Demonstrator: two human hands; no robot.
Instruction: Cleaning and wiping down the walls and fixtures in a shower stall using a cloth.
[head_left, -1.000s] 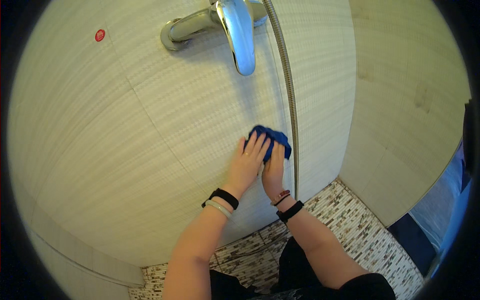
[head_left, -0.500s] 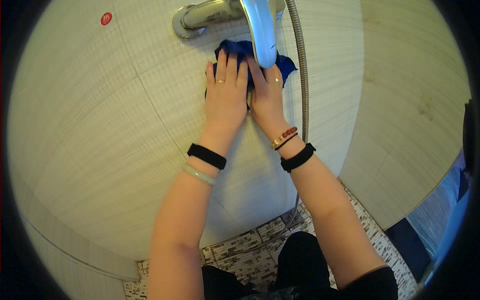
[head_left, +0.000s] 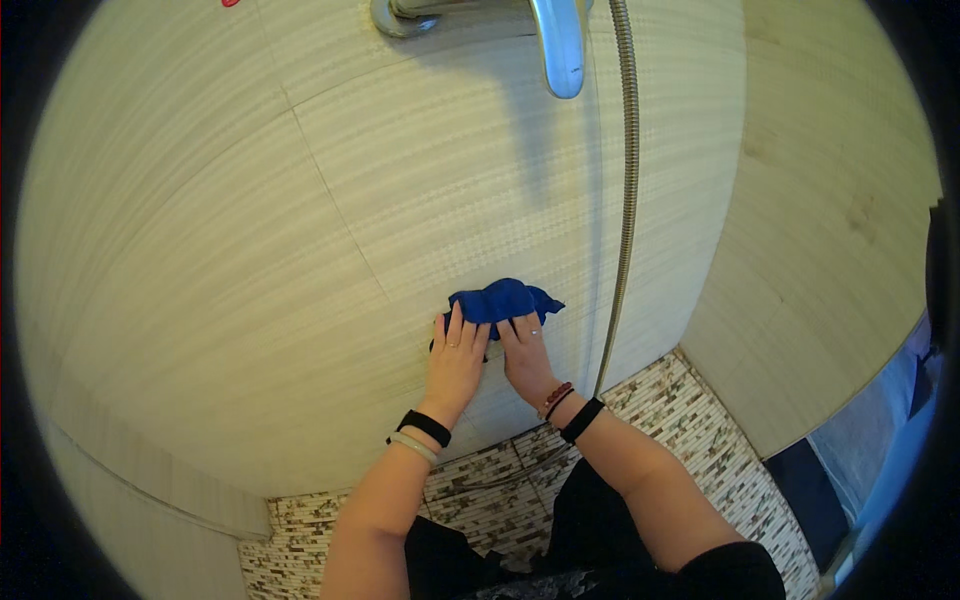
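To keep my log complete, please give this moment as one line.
left hand: on cloth; right hand: on cloth; cloth: against wall; hose: right of cloth; faucet: above

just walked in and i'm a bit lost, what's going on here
A person has both hands on a blue cloth against the pale wall. The left hand and right hand are side by side at its lower part. The cloth is below the tap and left of the metal hose.

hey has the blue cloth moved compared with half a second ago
Yes, downward: the blue cloth is now well below the faucet handle, which overlapped it in the view then.
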